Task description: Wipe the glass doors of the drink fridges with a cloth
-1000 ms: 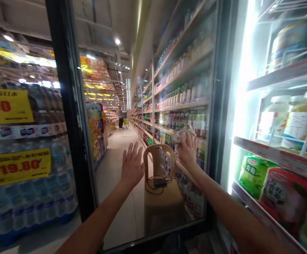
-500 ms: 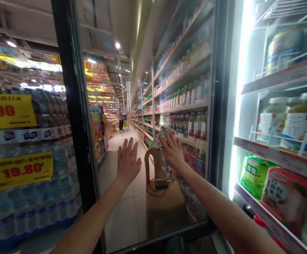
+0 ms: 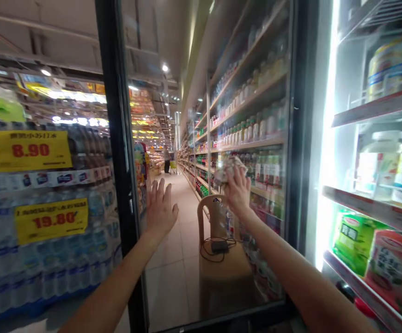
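Note:
A glass cooler door (image 3: 173,286) in a black frame stands open before me. Against its pane, right of the middle, my right hand (image 3: 237,187) presses a crumpled, pale patterned cloth (image 3: 229,169). My left hand (image 3: 161,208) is raised at the left part of the pane, fingers spread and holding nothing; it looks to rest on the glass or very close to it. Through the glass show a tan chair (image 3: 222,268) and a dark small device with a looped cable (image 3: 219,246) on its seat.
To the right, lit cooler shelves (image 3: 370,212) hold bottles, cans and green and red packs. Stacked water bottles (image 3: 58,263) with yellow price signs (image 3: 29,150) stand at left. Beyond the glass run long drink shelves (image 3: 246,143); a distant person (image 3: 167,162) is in the aisle.
The view has turned slightly left, so the door and shelves sit further right. My right hand and the cloth have shifted a little on the glass; my left hand stays spread.

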Motion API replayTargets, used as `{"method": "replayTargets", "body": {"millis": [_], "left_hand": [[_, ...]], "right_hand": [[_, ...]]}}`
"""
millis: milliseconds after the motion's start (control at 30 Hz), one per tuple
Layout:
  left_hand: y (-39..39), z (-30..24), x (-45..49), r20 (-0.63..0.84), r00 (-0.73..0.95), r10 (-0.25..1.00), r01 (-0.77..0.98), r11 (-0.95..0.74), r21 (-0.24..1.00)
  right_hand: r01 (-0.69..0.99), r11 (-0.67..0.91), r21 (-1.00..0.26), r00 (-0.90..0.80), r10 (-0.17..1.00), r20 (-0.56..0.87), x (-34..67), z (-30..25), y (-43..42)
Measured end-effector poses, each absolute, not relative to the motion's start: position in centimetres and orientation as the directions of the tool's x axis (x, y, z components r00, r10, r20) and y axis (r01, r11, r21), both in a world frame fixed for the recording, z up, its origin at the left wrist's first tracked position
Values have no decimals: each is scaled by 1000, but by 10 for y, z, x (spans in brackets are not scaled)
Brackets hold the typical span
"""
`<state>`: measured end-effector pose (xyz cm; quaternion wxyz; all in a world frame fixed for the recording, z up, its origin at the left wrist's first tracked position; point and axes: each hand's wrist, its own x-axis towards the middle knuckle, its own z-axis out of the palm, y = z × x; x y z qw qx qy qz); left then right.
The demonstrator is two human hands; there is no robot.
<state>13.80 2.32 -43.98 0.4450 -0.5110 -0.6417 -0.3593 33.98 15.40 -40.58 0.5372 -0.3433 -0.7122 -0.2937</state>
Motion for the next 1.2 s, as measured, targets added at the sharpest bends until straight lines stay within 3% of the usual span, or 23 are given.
{"method": "replayTargets", "body": {"millis": [67,100,167,233,267,300,433,467,633,700,833,1000,1067,1200], "left_hand": [[18,-439,133,935,-102,340,971,237,20],[16,-439,132,934,-112,340,970,242,28],[11,-438,129,936,-119,332,969,245,36],[6,-437,126,943,-109,314,968,249,29],[4,-437,124,948,-101,302,967,254,22],[2,-437,121,952,-95,291,965,262,17],[-5,-440,109,962,-94,255,958,288,17],[-6,-441,106,964,-97,248,958,287,23],[-11,-442,96,981,-37,191,974,226,-7],[-12,-441,94,985,-8,172,980,197,-27],[-12,-439,93,992,-1,128,986,168,-20],[-6,-441,92,996,20,88,990,139,-32],[-1,-441,92,996,27,87,990,136,-38],[9,-438,98,995,31,94,989,138,-44]], "right_hand": [[821,563,-93,-30,206,978,335,-401,156],[817,573,-65,-57,192,980,329,-403,154],[749,636,189,-314,88,945,313,-412,144],[577,674,462,-576,-66,815,296,-423,132],[520,677,521,-625,-113,772,289,-425,128],[519,680,517,-616,-121,778,283,-425,125],[702,686,193,-299,37,954,271,-411,126],[698,693,184,-293,41,955,267,-410,125],[365,740,565,-693,-189,696,240,-416,105],[358,753,552,-689,-185,700,227,-406,96],[495,769,404,-539,-93,837,204,-372,83],[314,689,653,-708,-288,644,194,-352,79],[395,699,596,-646,-250,722,202,-339,86],[675,717,176,-287,35,957,236,-301,111]]}}
